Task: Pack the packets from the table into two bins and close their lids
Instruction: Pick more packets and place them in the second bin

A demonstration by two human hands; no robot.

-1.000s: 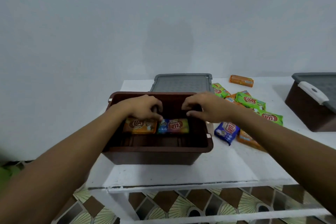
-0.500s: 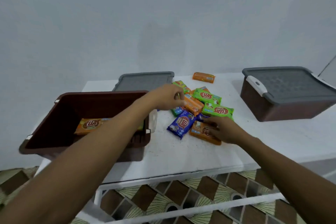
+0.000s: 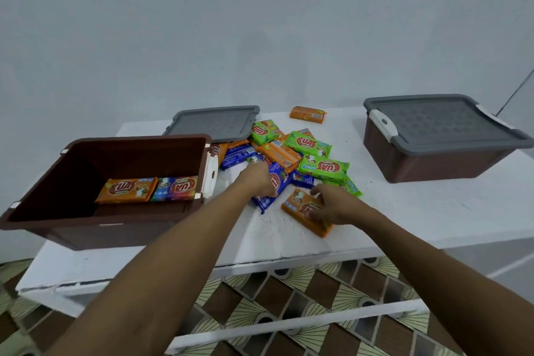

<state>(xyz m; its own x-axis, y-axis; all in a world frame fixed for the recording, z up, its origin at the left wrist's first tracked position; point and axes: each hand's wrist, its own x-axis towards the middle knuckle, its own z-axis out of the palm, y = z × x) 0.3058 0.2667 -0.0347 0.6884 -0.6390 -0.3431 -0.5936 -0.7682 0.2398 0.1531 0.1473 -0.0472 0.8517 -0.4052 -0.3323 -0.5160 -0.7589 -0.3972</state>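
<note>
Partly hidden under the left hand (image 3: 261,179), the blue packet (image 3: 276,183) sits in its closed grip, long axis running lower left to upper right. The right hand (image 3: 332,205) has its grip on an orange packet (image 3: 302,208) lying upper left to lower right, just below the pile of packets (image 3: 312,144) at centre. The closed bin (image 3: 433,162) is cut off at the right edge, and the open bin (image 3: 86,225) stands at left. They rest on a white counter (image 3: 289,243) before a pale wall (image 3: 260,23), with a patterned floor (image 3: 289,286) below.
</note>
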